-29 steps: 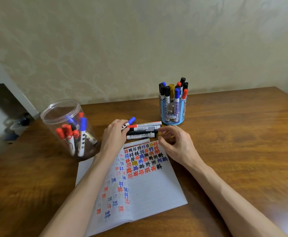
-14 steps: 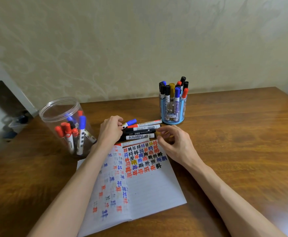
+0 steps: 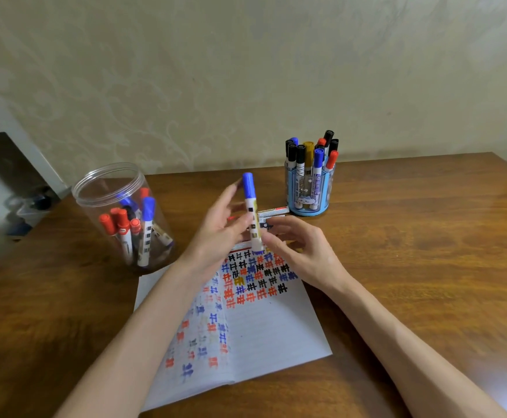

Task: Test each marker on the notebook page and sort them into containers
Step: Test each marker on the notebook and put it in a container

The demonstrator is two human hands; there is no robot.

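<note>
Brown wooden table [image 3: 412, 236], grain running left to right. Dead centre, an open notebook [image 3: 270, 327] lies flat, its pages crowded with red, blue, black and yellow marks. At ten o'clock from it stands a clear plastic jar [image 3: 104, 188], upright, mouth open, just beside the paper's corner. At one o'clock there's a blue pen holder [image 3: 309, 200], upright too, well apart from the jar. At twelve o'clock, just past the notebook's top edge, a few loose markers [image 3: 272, 211] lie flat, side by side, reaching toward the holder's foot.
</note>
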